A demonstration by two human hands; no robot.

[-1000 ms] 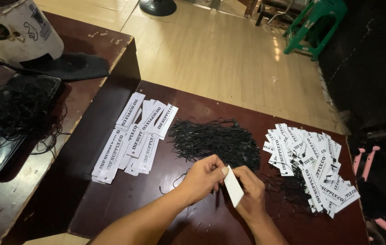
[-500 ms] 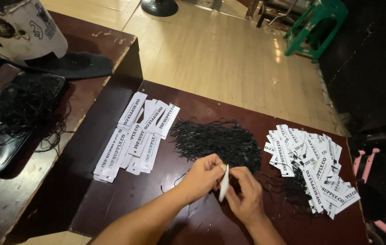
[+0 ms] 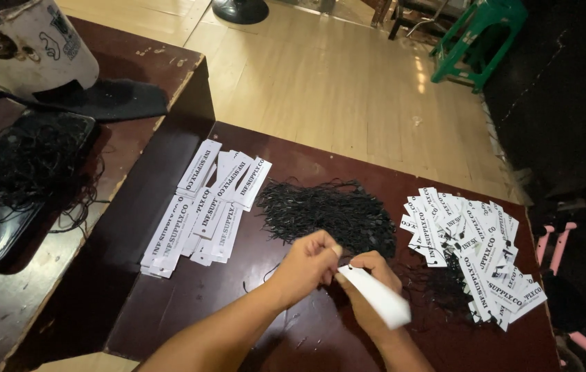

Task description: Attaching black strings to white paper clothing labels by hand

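Note:
My left hand [image 3: 307,265] and my right hand [image 3: 370,275] meet over the dark red table [image 3: 189,310]. A white paper tag [image 3: 379,297] lies across my right hand, which grips it. My left fingers pinch at the tag's upper end, perhaps on a thin black string; I cannot see it clearly. Just beyond my hands lies a heap of black strings [image 3: 327,213]. A fanned stack of plain white tags [image 3: 207,207] sits to the left. A pile of white tags with strings attached [image 3: 476,251] sits to the right.
A higher brown table [image 3: 134,103] on the left carries a white bucket [image 3: 27,45], a black cloth [image 3: 100,96] and a dark tray [image 3: 3,220] of tangled black string. A green stool [image 3: 476,38] and a fan base [image 3: 240,9] stand on the wooden floor.
The tag was upright between both hands. It has tipped down and now points toward the lower right, across my right hand. Both hands stayed in about the same spot.

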